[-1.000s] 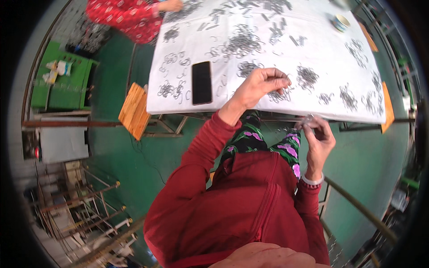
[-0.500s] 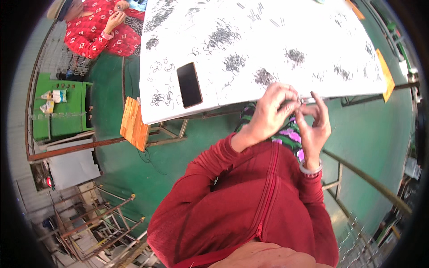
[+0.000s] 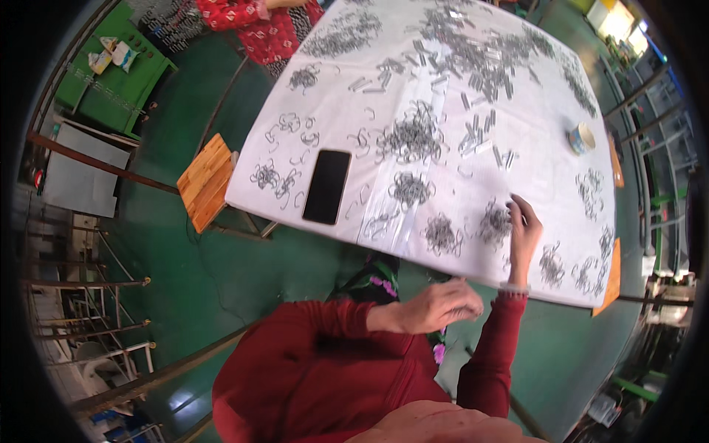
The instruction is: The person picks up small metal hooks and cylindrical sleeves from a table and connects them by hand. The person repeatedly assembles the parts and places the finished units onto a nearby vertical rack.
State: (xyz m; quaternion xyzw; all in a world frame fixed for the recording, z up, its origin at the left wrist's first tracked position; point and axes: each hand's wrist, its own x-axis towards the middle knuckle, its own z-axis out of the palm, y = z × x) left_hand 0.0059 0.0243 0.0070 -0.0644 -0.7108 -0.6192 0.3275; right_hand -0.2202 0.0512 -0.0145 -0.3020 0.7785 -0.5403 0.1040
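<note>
My left hand [image 3: 442, 306] is in front of my body, just off the near table edge. Its fingers are curled together and blurred, so what they hold, if anything, is hidden. Out over the table my right hand [image 3: 524, 227] reaches with its fingers bent and apart, and I see nothing in them. Beside it lies a small heap of thin, dark curved wire pieces [image 3: 495, 224]. Another such heap [image 3: 442, 236] is to its left, and a larger pile [image 3: 413, 139] is farther back. Short grey metal bars [image 3: 478, 133] lie loose beyond my right hand.
A black phone [image 3: 327, 187] lies on the white-covered table [image 3: 546, 177]. At the table's right stands a paper cup [image 3: 581, 139]. A wooden stool [image 3: 208, 182] is off the left corner. At the far left a person in a red patterned top [image 3: 255, 33] sits by the table.
My hands were together at the table edge and have separated. The right one moved forward over the table; the left drew back toward my body. The view now takes in more of the table.
</note>
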